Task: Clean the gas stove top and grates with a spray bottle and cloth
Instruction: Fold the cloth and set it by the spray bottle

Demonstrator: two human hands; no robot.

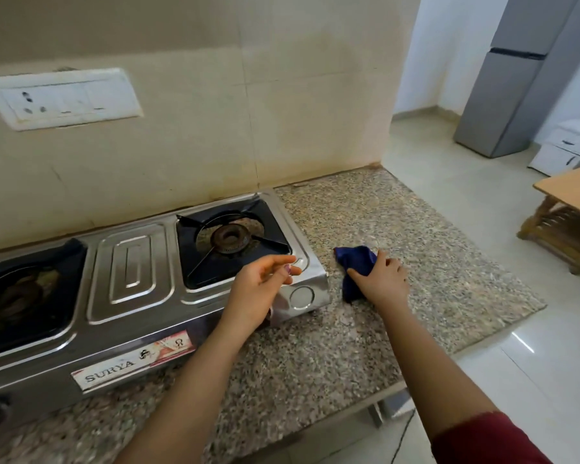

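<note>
A steel two-burner gas stove (131, 279) stands on the granite counter against the wall. Its right burner (230, 237) sits under a black grate (272, 244); the left burner (24, 293) is partly cut off at the frame edge. My left hand (262, 289) hovers over the stove's front right corner with fingers loosely curled, holding nothing. My right hand (380, 281) grips a dark blue cloth (354, 262) on the counter just right of the stove. No spray bottle is in view.
The granite counter (399, 236) stretches to the right and ends at an edge above a tiled floor. A switch plate (61, 98) is on the wall. A grey fridge (516, 78), a white box and a wooden table (570, 209) stand beyond.
</note>
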